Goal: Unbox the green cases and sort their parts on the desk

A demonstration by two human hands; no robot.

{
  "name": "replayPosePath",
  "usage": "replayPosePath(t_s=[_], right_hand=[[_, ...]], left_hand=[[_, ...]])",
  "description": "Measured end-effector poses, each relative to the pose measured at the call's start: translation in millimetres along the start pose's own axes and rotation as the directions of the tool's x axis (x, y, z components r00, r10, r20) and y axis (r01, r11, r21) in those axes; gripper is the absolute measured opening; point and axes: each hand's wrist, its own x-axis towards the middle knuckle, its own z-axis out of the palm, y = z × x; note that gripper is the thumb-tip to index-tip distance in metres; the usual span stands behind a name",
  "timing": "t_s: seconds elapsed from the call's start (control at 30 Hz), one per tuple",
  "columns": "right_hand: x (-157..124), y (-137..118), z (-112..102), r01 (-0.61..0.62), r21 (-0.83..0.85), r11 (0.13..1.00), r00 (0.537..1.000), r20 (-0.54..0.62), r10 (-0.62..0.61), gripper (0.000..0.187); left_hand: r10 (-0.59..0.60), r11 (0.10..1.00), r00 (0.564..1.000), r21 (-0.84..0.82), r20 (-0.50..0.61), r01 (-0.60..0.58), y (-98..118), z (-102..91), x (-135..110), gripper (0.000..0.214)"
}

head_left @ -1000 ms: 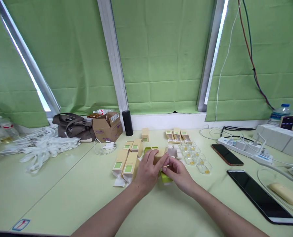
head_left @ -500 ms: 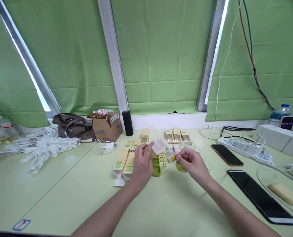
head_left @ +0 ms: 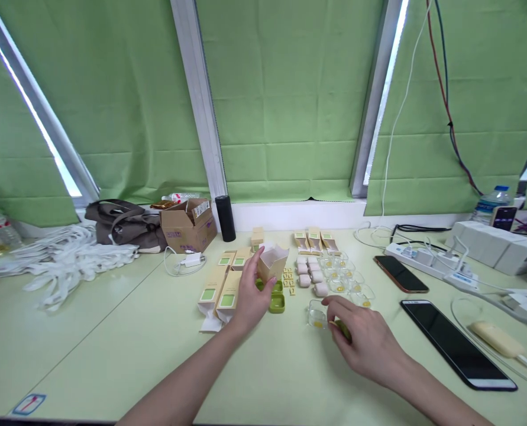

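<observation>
My left hand [head_left: 253, 296] is closed round a small kraft paper box [head_left: 272, 263], its white-lined flaps open at the top. Beneath that box are green square containers [head_left: 277, 303], partly hidden by my fingers. My right hand [head_left: 361, 331] is closed on a small green container [head_left: 343, 329], mostly covered by the fingers. At its fingertips stands a clear plastic container [head_left: 317, 315] with something yellow at the bottom; whether they touch it I cannot tell. Between the hands lie small yellow pieces [head_left: 288, 278] and several pale pink blocks [head_left: 320, 289].
More clear containers [head_left: 338, 285] stand right of the blocks. Kraft boxes [head_left: 210, 294] lie to the left, and open ones [head_left: 314, 242] at the back. Phones [head_left: 458, 343], a power strip [head_left: 427, 260] and cables are on the right. White straps [head_left: 74, 257] and a carton [head_left: 187, 228] are on the left.
My right hand has come nearer and lower with the green container; the clear container now stands on the table beside it. The paper box in my left hand has turned more upright.
</observation>
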Motion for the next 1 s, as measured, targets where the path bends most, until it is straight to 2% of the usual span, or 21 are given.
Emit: replayPosePath(t_s=[0.1,0.17,0.23,0.37,0.5,0.87,1.0], right_hand=[[13.9,4.6,-12.0,-0.028,0.317,0.948,0.997,-0.057,0.048,0.011],[25.4,9.1,-8.4,-0.069,0.521,0.851,0.983,-0.108,0.146,0.02],[35.3,12.1,1.8,-0.1,0.607,0.788,0.972,-0.11,0.208,0.024],[44.2,10.7,20.6,-0.133,0.568,0.812,0.964,-0.116,0.238,0.02],[43.2,7.4,25.3,-0.14,0.518,0.844,0.965,-0.121,0.234,0.019],[37.2,10.7,34.2,-0.184,0.311,0.933,0.977,-0.048,0.208,0.017],[39.5,8.3,27.5,-0.164,0.3,0.94,0.978,-0.071,0.194,0.017]], left_hand=[[-0.092,0.971,0.994,-0.218,0.06,0.103,3.6,2.3,3.0,0.076],[-0.157,0.91,0.983,-0.374,0.094,0.181,5.1,3.8,5.1,0.083],[-0.215,0.821,0.969,-0.515,0.122,0.247,5.8,4.8,6.6,0.086],[-0.276,0.643,0.933,-0.677,0.232,0.358,8.7,4.1,7.4,0.068],[-0.283,0.547,0.911,-0.73,0.3,0.411,14.5,2.2,7.4,0.05],[-0.312,0.446,0.883,-0.766,0.351,0.463,21.8,0.7,6.5,0.039],[-0.316,0.401,0.873,-0.781,0.371,0.478,26.3,1.1,5.3,0.042]])
